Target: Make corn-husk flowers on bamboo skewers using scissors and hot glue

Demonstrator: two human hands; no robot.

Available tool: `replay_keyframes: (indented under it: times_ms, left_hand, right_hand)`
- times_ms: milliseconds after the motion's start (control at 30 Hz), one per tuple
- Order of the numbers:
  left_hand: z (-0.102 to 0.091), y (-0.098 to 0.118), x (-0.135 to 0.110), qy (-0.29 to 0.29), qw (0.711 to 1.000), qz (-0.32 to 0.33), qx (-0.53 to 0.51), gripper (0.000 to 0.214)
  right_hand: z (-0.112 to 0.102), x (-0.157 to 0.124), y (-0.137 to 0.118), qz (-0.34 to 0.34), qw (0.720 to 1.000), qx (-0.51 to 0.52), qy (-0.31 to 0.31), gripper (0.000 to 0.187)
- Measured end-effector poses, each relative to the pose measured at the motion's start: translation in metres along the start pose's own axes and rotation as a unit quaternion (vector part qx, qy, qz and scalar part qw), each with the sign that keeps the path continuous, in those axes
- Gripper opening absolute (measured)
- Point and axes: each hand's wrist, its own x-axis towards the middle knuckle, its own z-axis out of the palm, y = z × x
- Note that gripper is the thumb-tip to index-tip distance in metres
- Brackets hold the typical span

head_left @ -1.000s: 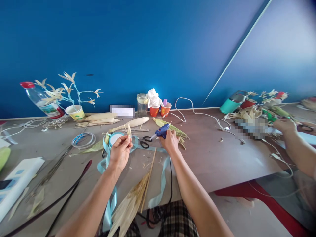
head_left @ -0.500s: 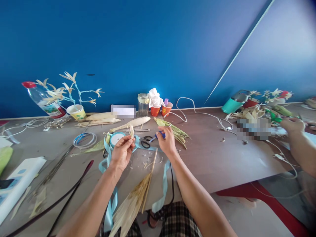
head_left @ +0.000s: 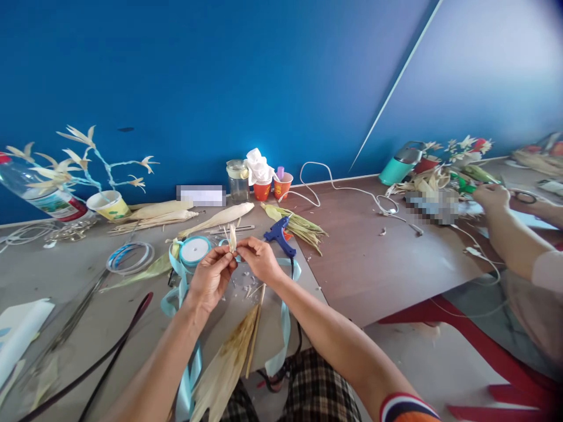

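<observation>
My left hand is closed, its thumb and fingertips pinching the base of a small pale corn husk flower held upright above the table. My right hand meets it from the right, with thumb and forefinger pinched at the flower's base. Just beyond the right hand, a blue hot glue gun rests on the table with its nozzle up. A roll of light blue ribbon lies left of the flower. Below the hands are a brown-tipped dried corn husk and a thin stick.
Corn husks, a lidded jar and red paper cups line the wall. Husk flowers on blue stems stand in a yellow cup. A co-worker's hand is at far right. A white cable crosses the table.
My right hand has let go of the blue glue gun, which now rests on the table, and has moved left to the flower. The view has swung right.
</observation>
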Motion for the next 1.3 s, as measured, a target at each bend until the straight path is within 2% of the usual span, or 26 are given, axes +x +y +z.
replay_keyframes:
  times_ms: [300, 533, 767, 867, 967, 1133, 1300]
  left_hand:
    - [0.0, -0.006, 0.0, 0.002, 0.999, 0.034, 0.035, 0.022]
    - [0.006, -0.01, -0.004, 0.026, 0.996, 0.072, 0.05, 0.023]
    - [0.005, -0.017, -0.006, 0.049, 0.988, 0.106, 0.1, 0.021]
    - [0.003, -0.019, -0.006, 0.058, 0.985, 0.117, 0.113, 0.021]
    - [0.004, -0.018, -0.007, 0.039, 0.989, 0.107, 0.099, 0.02]
    - [0.007, -0.009, -0.009, -0.009, 0.995, 0.09, 0.047, 0.02]
    - [0.002, -0.002, -0.006, -0.043, 0.996, 0.073, 0.036, 0.017]
  right_hand:
    - [0.002, -0.004, -0.004, 0.035, 0.997, 0.066, -0.003, 0.014]
    - [0.01, -0.008, 0.001, 0.028, 0.997, 0.075, 0.009, 0.017]
    - [0.015, -0.014, 0.002, -0.026, 0.993, -0.097, 0.065, 0.01]
    - [0.015, -0.014, 0.0, -0.039, 0.988, -0.133, 0.072, 0.01]
    - [0.014, -0.014, -0.003, -0.041, 0.985, -0.146, 0.078, 0.01]
    - [0.012, -0.012, -0.002, -0.031, 0.991, -0.109, 0.069, 0.014]
    - [0.014, -0.01, 0.003, 0.002, 0.999, 0.017, 0.029, 0.022]
